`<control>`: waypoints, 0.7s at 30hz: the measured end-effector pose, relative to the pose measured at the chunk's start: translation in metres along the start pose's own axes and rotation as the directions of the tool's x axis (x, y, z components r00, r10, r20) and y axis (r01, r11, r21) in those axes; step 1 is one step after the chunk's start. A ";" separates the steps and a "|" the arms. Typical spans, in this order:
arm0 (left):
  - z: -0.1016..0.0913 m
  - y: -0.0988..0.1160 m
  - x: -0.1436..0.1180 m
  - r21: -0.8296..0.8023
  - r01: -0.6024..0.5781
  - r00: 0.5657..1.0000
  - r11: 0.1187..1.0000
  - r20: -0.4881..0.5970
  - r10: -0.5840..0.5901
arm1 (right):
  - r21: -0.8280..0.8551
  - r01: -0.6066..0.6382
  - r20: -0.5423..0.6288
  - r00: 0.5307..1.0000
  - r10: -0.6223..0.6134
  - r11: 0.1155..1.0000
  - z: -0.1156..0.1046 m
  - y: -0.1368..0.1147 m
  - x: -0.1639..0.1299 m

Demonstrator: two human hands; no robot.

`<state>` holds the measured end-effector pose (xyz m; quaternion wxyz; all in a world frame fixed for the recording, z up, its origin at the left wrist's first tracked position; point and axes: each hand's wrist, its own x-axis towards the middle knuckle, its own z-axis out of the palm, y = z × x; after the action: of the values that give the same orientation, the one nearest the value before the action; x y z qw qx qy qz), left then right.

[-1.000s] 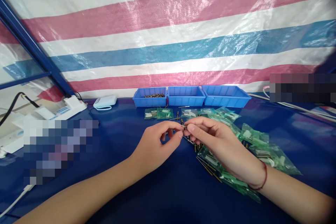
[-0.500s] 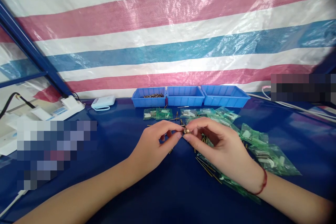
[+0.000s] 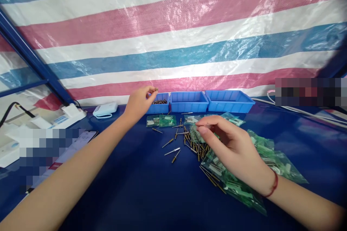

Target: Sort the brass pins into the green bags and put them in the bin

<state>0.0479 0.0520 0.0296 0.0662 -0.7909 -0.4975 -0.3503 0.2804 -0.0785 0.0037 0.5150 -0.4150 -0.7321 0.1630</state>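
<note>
Your left hand (image 3: 138,101), nearly closed, pinches a small metal piece (image 3: 156,89) at the tips of its thumb and forefinger, above the left blue bin (image 3: 160,109). The hand covers part of the bin's rim. Your right hand (image 3: 233,145) is half open, palm turned inward, with thumb and forefinger brought close together in front of the green bags (image 3: 237,187); whether anything lies between those fingertips, you cannot tell from this view. A red bracelet (image 3: 274,184) circles the right wrist.

Writing: dark marks on the screen of the phone (image 3: 86,138), beside your left forearm, are too blurred to read. The blue markings on the power strip (image 3: 63,115) are likewise too small to make out.

The piece in your left hand is short, rounded and brass-coloured, with a slight shine. Many small brownish metal parts (image 3: 162,101) lie heaped in the bin below it. On the dark blue surface (image 3: 141,187), between your hands, lie loose rivets (image 3: 200,148), mostly brass-coloured with thin pins, set at varied angles and densest beside the bags. A silver rivet (image 3: 172,151) lies apart from the densest group, nearer the middle.
</note>
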 end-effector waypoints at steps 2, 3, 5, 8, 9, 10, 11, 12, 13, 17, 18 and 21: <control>0.007 -0.014 0.012 0.042 -0.028 0.999 0.999 0.029 0.027 | -0.043 -0.008 -0.017 1.000 0.007 0.999 -0.006 0.001 0.006; 0.010 -0.016 0.011 0.052 -0.038 0.999 0.998 0.033 0.037 | -0.074 -0.011 -0.006 1.000 0.010 0.997 -0.010 0.002 0.009; 0.015 -0.011 -0.002 0.066 -0.059 0.997 0.996 0.047 0.056 | -0.185 0.002 0.078 0.997 0.012 0.983 -0.020 0.009 0.017; 0.019 0.010 -0.037 0.058 -0.095 0.987 0.994 0.137 0.087 | -0.435 0.083 0.297 0.953 0.056 0.896 -0.035 0.029 0.025; 0.020 0.017 -0.049 0.060 -0.102 0.980 0.993 0.176 0.090 | -0.504 0.107 0.355 0.930 0.093 0.857 -0.038 0.037 0.025; 0.022 0.023 -0.060 0.079 -0.090 0.975 0.993 0.212 0.071 | -0.557 0.121 0.403 0.905 0.139 0.822 -0.040 0.046 0.024; 0.024 0.029 -0.070 0.118 -0.056 0.965 0.991 0.260 0.024 | -0.593 0.130 0.440 0.879 0.184 0.794 -0.041 0.053 0.022; 0.026 0.032 -0.077 0.142 -0.031 0.954 0.989 0.300 -0.013 | -0.618 0.133 0.461 0.860 0.220 0.775 -0.039 0.059 0.019; 0.028 0.034 -0.083 0.159 -0.010 0.943 0.987 0.329 -0.043 | -0.633 0.136 0.472 0.848 0.241 0.762 -0.037 0.063 0.017; 0.032 0.031 -0.090 0.135 0.015 0.931 0.991 0.360 -0.063 | -0.648 0.170 0.448 0.873 0.192 0.742 -0.026 0.063 0.013; 0.032 0.029 -0.090 0.125 0.014 0.933 0.992 0.356 -0.058 | -0.641 0.191 0.447 0.880 0.159 0.743 -0.024 0.061 0.014; 0.031 0.027 -0.090 0.115 0.002 0.938 0.993 0.344 -0.041 | -0.605 0.239 0.445 0.892 0.074 0.760 -0.024 0.058 0.018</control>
<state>0.0622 -0.0133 -0.0429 0.0186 -0.8295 -0.5289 -0.1781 0.3252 -0.0342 -0.0133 0.1669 -0.4843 -0.8582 -0.0321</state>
